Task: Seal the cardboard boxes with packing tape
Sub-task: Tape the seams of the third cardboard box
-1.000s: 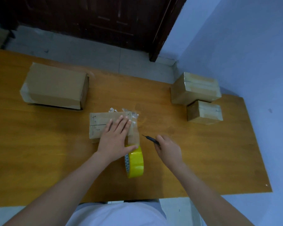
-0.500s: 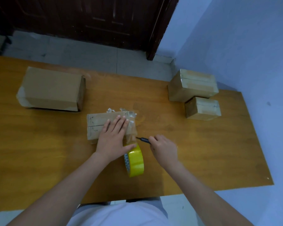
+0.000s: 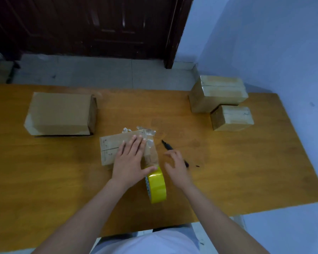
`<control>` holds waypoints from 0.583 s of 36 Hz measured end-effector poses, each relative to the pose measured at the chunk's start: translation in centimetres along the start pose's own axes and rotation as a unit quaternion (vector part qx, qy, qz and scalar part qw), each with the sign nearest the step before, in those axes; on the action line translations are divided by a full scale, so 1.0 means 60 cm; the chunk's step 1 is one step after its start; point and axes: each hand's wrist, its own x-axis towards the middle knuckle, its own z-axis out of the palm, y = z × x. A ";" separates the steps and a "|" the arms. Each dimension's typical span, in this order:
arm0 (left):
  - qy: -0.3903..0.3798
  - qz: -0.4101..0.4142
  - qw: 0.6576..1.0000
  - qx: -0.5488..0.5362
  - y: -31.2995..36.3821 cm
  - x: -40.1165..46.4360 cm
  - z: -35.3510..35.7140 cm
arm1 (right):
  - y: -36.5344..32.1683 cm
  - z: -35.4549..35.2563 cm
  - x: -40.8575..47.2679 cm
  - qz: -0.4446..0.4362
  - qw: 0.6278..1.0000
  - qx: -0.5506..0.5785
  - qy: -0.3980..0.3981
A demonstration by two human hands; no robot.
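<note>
- Cardboard box (image 3: pixel 114 148), small, lies mid-frame on the wooden table (image 3: pixel 44 171); the left hand (image 3: pixel 129 160) presses flat on it, fingers straight.
- Yellow tape roll (image 3: pixel 157 185) stands on edge below it, a clear strip running up onto the box.
- Right hand (image 3: pixel 174 166) is relaxed, grasping nothing, over a black cutter (image 3: pixel 168 146).

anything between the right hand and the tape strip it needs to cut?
Nothing visible. The right hand is just right of the clear tape strip running from the small box to the yellow roll; open table between them.
</note>
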 end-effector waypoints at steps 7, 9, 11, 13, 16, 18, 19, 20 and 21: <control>-0.063 0.007 0.998 0.011 0.000 -0.001 -0.018 | -0.036 0.010 -0.007 0.123 0.948 0.239 -0.173; -0.065 0.006 0.998 0.010 -0.001 -0.001 -0.017 | -0.035 0.011 -0.011 0.119 0.950 0.237 -0.163; -0.049 0.003 0.999 0.011 0.001 -0.002 -0.021 | -0.036 0.013 -0.015 0.117 0.951 0.243 -0.153; -0.028 0.016 0.999 0.008 0.001 -0.002 -0.020 | -0.040 0.015 -0.019 0.128 0.950 0.247 -0.143; -0.010 0.010 0.999 -0.042 0.001 0.000 -0.018 | -0.046 0.017 -0.022 0.141 0.949 0.254 -0.123; -0.007 0.003 0.999 -0.045 0.001 0.001 -0.017 | -0.049 0.017 -0.024 0.144 0.951 0.252 -0.110; -0.007 -0.002 0.999 -0.044 0.001 0.002 -0.017 | -0.049 0.017 -0.027 0.144 0.951 0.253 -0.108; -0.007 -0.007 0.999 -0.041 0.000 0.002 -0.016 | -0.048 0.016 -0.030 0.143 0.951 0.253 -0.109; -0.007 -0.011 0.999 -0.040 0.000 0.002 -0.017 | -0.046 0.013 -0.034 0.144 0.950 0.253 -0.109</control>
